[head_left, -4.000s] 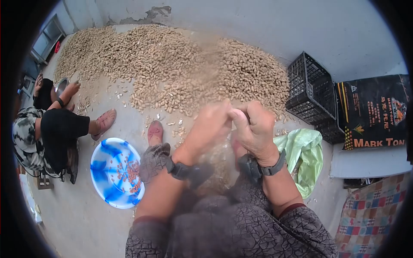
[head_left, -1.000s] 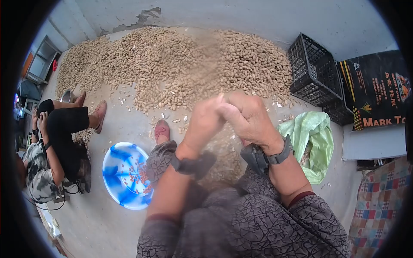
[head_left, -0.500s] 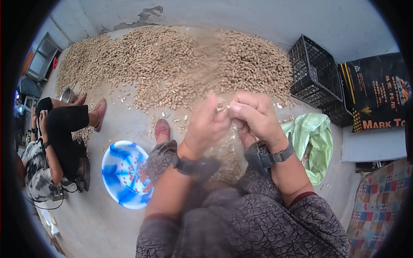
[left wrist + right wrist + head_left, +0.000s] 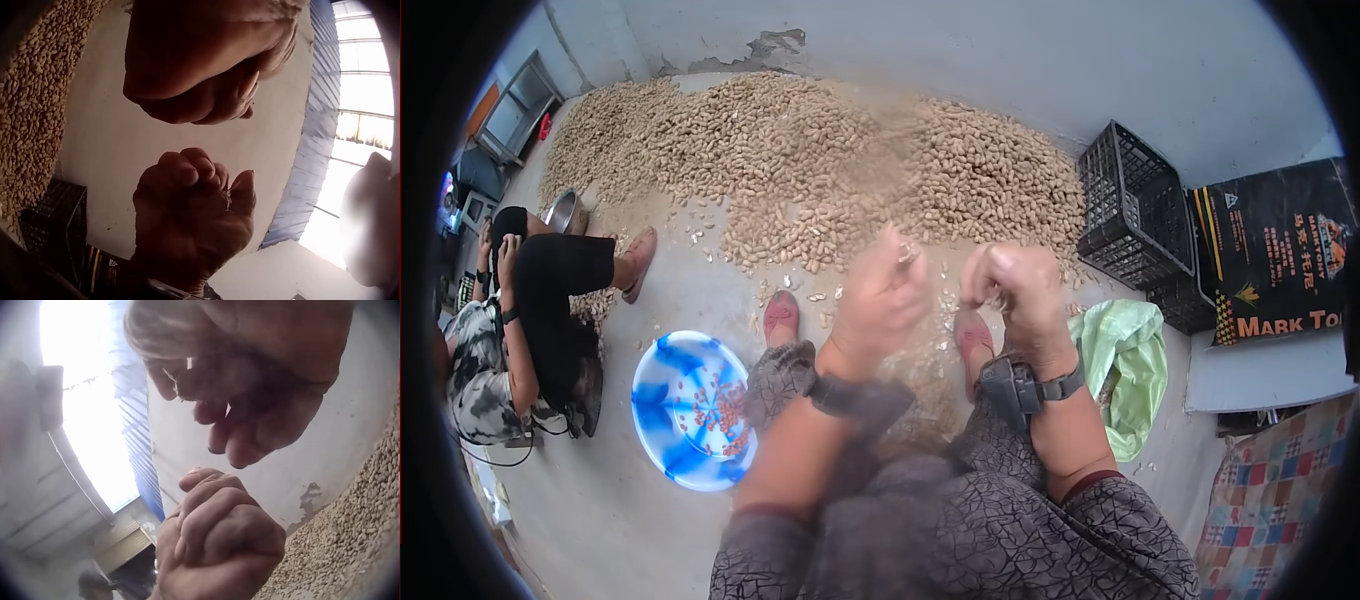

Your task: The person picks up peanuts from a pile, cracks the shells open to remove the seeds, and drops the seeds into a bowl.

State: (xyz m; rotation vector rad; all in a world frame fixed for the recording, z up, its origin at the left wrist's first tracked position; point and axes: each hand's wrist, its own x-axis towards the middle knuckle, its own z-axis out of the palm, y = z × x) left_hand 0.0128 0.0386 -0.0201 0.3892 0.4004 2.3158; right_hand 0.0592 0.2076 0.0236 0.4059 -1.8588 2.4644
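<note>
In the head view my left hand (image 4: 880,305) is raised before the peanut heap (image 4: 800,170), slightly blurred. Its curled fingers pinch a peanut (image 4: 907,251) at the fingertips. My right hand (image 4: 1022,300) is a short gap to the right, fingers bent toward the palm. The right wrist view shows a ragged pale piece of peanut shell (image 4: 177,384) between the right thumb and forefinger. Below it there, the left hand (image 4: 219,537) has its fingers folded. In the left wrist view the right hand (image 4: 194,215) faces the left hand (image 4: 206,69), the two apart.
A blue and white basin (image 4: 685,455) with reddish peanut kernels (image 4: 720,415) stands at left. A green sack (image 4: 1135,330) lies at right, below black crates (image 4: 1135,200) and a black printed bag (image 4: 1270,250). Another person (image 4: 510,350) sits at far left.
Half a second ago the hands met at the fingertips over an opened peanut shell. Now they have drawn apart, the right hand to the right. The head view has also shifted slightly.
</note>
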